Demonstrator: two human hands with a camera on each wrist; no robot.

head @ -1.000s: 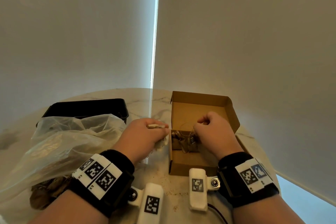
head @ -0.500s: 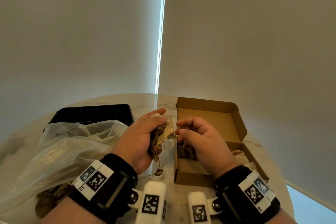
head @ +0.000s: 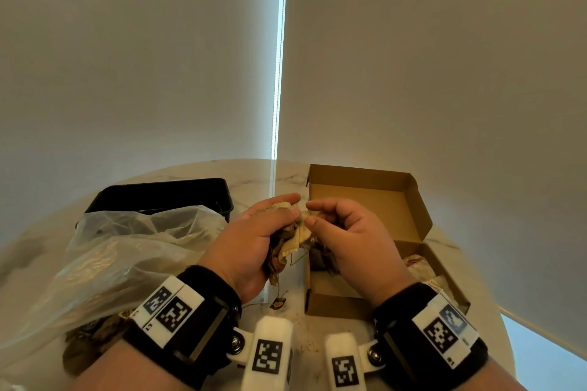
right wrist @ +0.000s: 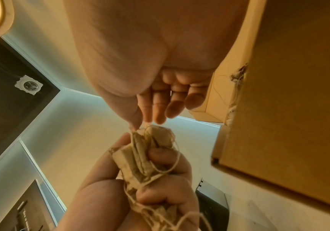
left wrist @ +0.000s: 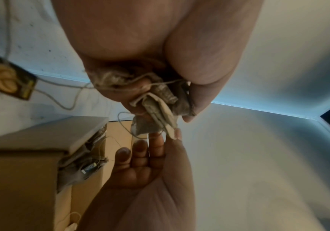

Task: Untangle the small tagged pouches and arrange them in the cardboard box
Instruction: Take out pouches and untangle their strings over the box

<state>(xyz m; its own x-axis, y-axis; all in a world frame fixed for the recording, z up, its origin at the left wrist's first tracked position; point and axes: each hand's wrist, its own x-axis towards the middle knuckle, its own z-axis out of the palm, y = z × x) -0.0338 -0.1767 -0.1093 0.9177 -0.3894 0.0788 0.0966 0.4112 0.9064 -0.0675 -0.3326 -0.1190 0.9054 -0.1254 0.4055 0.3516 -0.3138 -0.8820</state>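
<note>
The left hand (head: 251, 241) is clenched round a tangled bundle of small beige paper pouches (head: 293, 240), held at nine o'clock of the open brown cardboard box (head: 413, 203). The right hand (head: 349, 238), at three o'clock of the bundle, pinches its top corner between thumb and forefinger.

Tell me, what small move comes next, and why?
Probably the right hand should pinch the top pouch's edge and draw it free: its fingertips meet the bunch of pouches, which the left hand grips, strings tangled, beside the cardboard box.

Black wrist straps (head: 209, 292), white checker-marked blocks (head: 268, 355)
</note>
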